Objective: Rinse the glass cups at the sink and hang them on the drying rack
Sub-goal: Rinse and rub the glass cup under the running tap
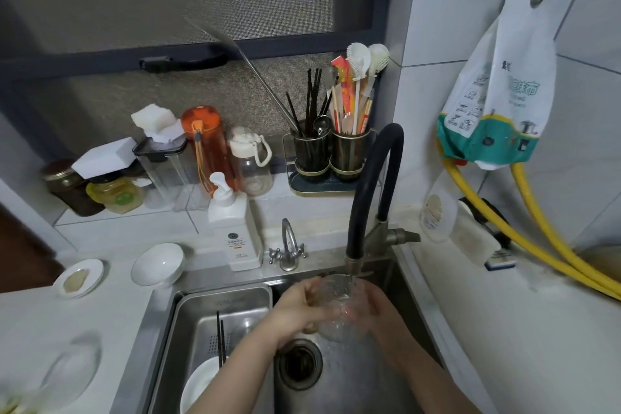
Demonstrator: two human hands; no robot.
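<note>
A clear glass cup (336, 306) is held over the steel sink (356, 380), right under the black faucet spout (353, 262), and water runs into it. My left hand (300, 304) grips the cup's left side. My right hand (374, 304) cups its right side. The two hands hide much of the glass. No drying rack is in view.
A steel drain tray (201, 309) on the sink's left holds a white bowl (201, 386) and dark chopsticks (220, 339). A soap dispenser (235, 232), a small tap (288, 249), a white bowl (157, 264) and a clear glass plate (69, 370) stand on the counter. Yellow hoses (537, 239) run at right.
</note>
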